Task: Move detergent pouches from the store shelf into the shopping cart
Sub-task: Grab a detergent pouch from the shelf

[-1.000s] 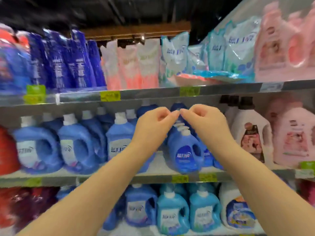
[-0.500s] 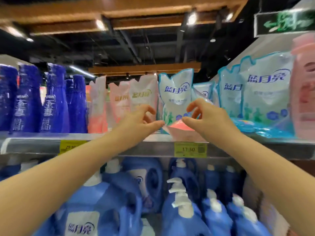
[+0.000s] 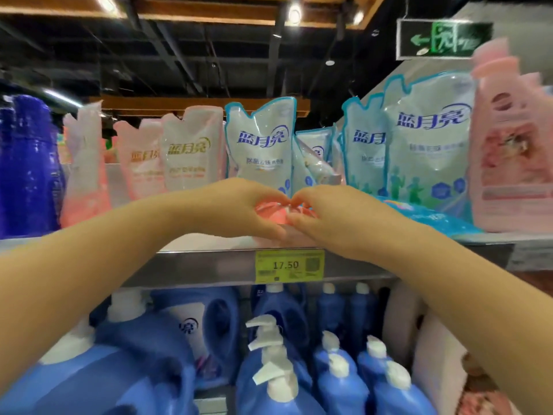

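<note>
A pink detergent pouch [image 3: 270, 212] lies flat at the front of the upper shelf [image 3: 194, 268]. My left hand [image 3: 236, 205] and my right hand [image 3: 332, 214] meet over it, fingers curled down onto its top and thumbs near its front edge, so most of it is hidden. Behind stand upright pink-and-white pouches [image 3: 191, 154] and blue-and-white pouches [image 3: 260, 148]. More blue-and-white pouches [image 3: 428, 145] stand to the right. No shopping cart is in view.
A teal pouch [image 3: 431, 217] lies flat right of my hands. Pink bottles [image 3: 508, 145] fill the shelf's right end, dark blue bottles [image 3: 27, 166] its left. A yellow price tag [image 3: 288, 265] marks the shelf edge. Blue pump bottles [image 3: 278, 354] crowd the shelf below.
My hands rose from the lower bottle shelf to the pouch shelf. They spread slightly, then closed together onto the flat pink pouch. The view tilted upward.
</note>
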A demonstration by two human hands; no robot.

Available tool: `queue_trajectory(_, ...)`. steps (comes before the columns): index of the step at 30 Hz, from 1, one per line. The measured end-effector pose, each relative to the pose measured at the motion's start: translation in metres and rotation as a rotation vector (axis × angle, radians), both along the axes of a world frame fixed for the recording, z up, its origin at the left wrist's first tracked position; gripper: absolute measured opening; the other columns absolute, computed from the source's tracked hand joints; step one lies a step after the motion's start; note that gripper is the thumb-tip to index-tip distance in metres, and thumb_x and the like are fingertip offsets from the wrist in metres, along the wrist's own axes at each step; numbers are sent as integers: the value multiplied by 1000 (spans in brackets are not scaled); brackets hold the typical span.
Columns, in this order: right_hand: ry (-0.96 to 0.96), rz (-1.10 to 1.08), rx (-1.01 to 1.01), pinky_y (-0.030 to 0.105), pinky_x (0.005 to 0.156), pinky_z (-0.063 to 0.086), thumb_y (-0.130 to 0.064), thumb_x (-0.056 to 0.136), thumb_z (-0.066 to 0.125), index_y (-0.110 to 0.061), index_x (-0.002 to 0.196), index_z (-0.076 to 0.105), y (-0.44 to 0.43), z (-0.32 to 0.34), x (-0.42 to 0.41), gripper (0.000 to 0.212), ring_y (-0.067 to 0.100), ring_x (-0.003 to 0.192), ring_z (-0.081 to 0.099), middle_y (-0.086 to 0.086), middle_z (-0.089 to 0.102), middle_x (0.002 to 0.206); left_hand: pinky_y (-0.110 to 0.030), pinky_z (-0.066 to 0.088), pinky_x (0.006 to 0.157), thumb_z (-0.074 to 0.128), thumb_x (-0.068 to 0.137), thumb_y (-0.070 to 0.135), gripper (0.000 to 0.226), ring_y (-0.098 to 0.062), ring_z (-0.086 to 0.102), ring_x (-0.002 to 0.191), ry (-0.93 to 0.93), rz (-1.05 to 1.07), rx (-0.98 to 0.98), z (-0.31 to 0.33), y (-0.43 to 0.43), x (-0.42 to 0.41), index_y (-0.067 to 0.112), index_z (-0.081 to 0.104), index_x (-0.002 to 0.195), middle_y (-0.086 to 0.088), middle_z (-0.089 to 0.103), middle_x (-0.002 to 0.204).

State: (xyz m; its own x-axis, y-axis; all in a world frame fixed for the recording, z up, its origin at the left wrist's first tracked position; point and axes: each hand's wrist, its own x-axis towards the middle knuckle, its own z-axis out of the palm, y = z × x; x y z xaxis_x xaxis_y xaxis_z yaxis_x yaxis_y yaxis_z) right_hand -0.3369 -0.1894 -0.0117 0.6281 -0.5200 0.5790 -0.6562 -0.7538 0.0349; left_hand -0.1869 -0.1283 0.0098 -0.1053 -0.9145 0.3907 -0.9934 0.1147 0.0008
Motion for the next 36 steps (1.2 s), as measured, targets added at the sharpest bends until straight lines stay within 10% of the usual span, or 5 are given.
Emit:
queue_trajectory(5, 89, -39, 38, 31, 76, 39, -56, 91, 41, -22, 116, 56, 5, 5, 0, 45, 19, 95, 51, 1, 61, 115, -25, 36, 76, 46, 93, 41, 36, -17, 56, 99, -233, 30, -38, 1, -7, 7, 33, 55, 127, 2, 64, 111)
queue_trajectory(16, 106, -204, 125, 31, 75, 41, -47, 84, 57, -23, 117, 51, -1, 7, 20, 41, 22, 91, 50, 0, 60, 110, -25, 33, 75, 47, 95, 17, 23, -15, 45, 85, -70, 233, -349, 33, 19, 83, 17, 66, 110, -1, 59, 95)
queue_trajectory(21, 68, -101, 106, 28, 70, 34, -26, 90, 52, -19, 100, 61, 3, 8, 47, 15, 22, 87, 47, 4, 57, 92, -24, 42, 87, 57, 90, 23, 36, -5, 52, 89, -189, 375, 50, 39, 48, 113, 34, 53, 124, 13, 59, 101)
queue_trajectory(26, -96, -66, 40, 32, 66, 45, -27, 92, 53, -20, 86, 66, 8, 16, 67, 16, 26, 85, 55, 5, 64, 87, -29, 37, 102, 60, 84, 47, 69, -12, 47, 119, -142, 233, 48, 12, 43, 109, 42, 24, 142, 10, 45, 140)
queue_trajectory(36, -569, 213, 130, 35, 82, 52, -41, 85, 63, -24, 106, 67, 26, 13, 78, 28, 15, 90, 62, -4, 69, 97, -40, 51, 84, 72, 74, 43, 42, -22, 60, 97, 194, 50, -403, -8, 21, 111, 27, 63, 111, -1, 67, 107)
